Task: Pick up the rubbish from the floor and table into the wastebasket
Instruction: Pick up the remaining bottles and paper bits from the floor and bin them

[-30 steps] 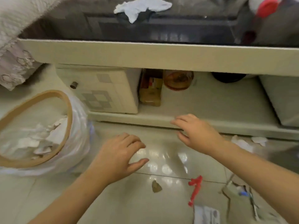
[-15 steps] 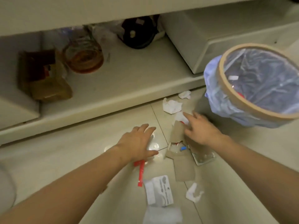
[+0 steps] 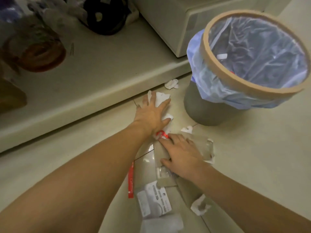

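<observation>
The pale tiled floor (image 3: 252, 165) fills most of the view, with a low cream shelf (image 3: 101, 78) running along its far side. On the floor at the right stands the wastebasket (image 3: 207, 108), grey with a tan rim and a blue-tinted plastic liner, a few scraps lying inside it. Just beside its base the rubbish is strewn: a piece of brown cardboard (image 3: 161, 152), a printed white card (image 3: 154, 199), a red strip (image 3: 131, 180), a clear plastic wrapper (image 3: 206, 147), and crumpled white tissues, one of them (image 3: 171, 84) lying against the shelf edge. The left hand (image 3: 151, 113) lies flat with fingers spread, pressing on a white tissue (image 3: 161, 98). The right hand (image 3: 181, 155) rests with fingers straight on the cardboard, its fingertips touching a small red scrap (image 3: 161, 134).
</observation>
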